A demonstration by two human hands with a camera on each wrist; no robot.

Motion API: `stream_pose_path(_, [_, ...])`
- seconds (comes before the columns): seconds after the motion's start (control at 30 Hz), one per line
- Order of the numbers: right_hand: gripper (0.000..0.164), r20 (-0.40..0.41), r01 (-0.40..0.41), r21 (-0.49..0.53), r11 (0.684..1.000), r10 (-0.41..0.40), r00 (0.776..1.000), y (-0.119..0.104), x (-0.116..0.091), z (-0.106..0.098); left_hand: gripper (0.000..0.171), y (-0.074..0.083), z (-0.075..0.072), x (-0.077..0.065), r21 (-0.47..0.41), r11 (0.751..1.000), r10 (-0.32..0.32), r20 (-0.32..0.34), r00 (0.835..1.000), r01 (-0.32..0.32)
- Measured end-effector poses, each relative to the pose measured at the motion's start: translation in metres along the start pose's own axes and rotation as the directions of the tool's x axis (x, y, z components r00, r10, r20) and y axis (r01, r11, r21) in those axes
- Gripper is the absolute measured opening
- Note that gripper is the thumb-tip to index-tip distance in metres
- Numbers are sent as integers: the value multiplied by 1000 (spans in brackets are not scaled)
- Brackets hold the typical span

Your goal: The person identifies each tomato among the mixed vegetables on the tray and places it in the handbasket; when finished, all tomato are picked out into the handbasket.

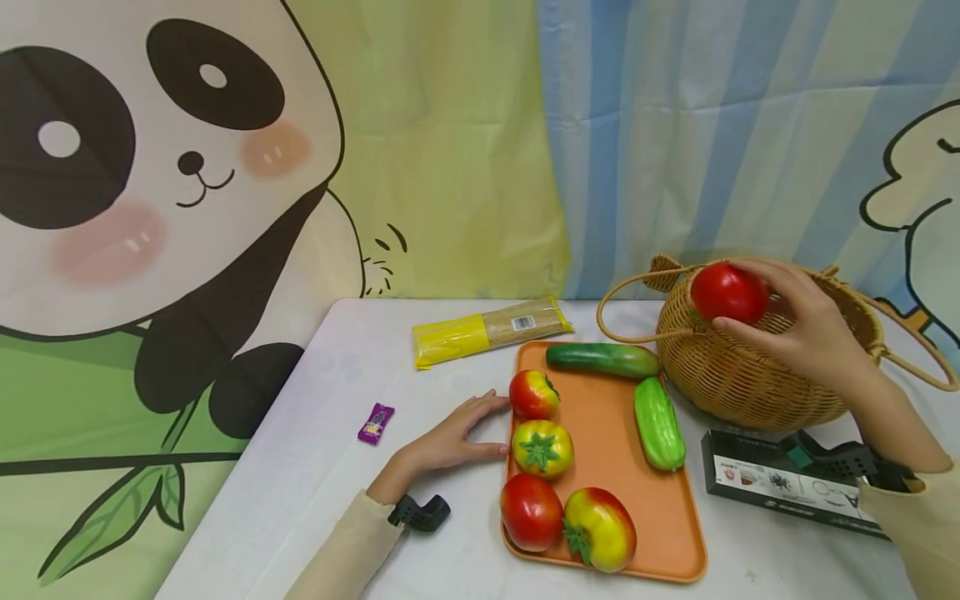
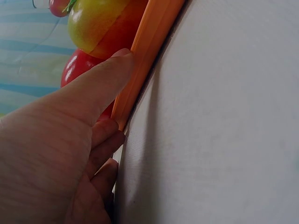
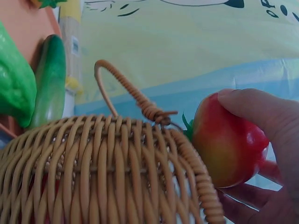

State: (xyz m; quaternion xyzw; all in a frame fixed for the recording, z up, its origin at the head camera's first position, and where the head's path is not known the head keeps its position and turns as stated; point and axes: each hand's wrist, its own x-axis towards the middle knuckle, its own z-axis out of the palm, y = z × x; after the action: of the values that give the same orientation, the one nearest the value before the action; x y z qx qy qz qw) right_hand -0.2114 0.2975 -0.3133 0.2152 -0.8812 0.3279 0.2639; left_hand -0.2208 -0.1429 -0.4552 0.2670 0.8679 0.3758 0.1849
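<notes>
My right hand (image 1: 806, 329) grips a red tomato (image 1: 729, 293) with some yellow on its side and a green calyx. It holds the tomato at the rim of a round wicker basket (image 1: 731, 383). In the right wrist view, the thumb lies on the tomato's top and the fingers curl beneath it. My left hand (image 1: 457, 435) rests by the left edge of an orange tray (image 1: 600, 450), its thumb touching the rim in the left wrist view. Along that side of the tray sit several red-and-yellow tomatoes (image 1: 543, 448). A cucumber (image 1: 602, 360) and a pale green ridged gourd (image 1: 659, 425) lie on the tray too.
Behind the tray lies a yellow-ended packet of noodles (image 1: 491, 332). A small purple wrapped sweet (image 1: 376, 423) is on the table to the left. Beside the basket's front is a black-and-white box (image 1: 783, 483). The basket's looped handles (image 1: 609, 310) stick out sideways.
</notes>
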Motion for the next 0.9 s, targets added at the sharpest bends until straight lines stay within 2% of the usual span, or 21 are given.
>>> stream_pose_path(0.27, [75, 27, -103, -13, 995, 103, 994, 16, 0, 0, 72, -1, 0, 0, 4, 1000, 3, -1, 1000, -3])
stream_pose_path(0.4, [74, 58, -125, -27, 992, 126, 990, 24, 1, 0, 71, 0, 0, 0, 6, 1000, 3, -2, 1000, -3])
stream_pose_path(0.7, [70, 130, -88, -88, 992, 99, 987, 35, 5, 1, 71, 2, -1, 0, 2, 1000, -2, -2, 1000, 2])
stream_pose_path(0.9, [67, 196, -96, -117, 989, 117, 974, 41, 10, 2, 71, 3, -1, -1, 3, 1000, -7, 1, 1000, 7])
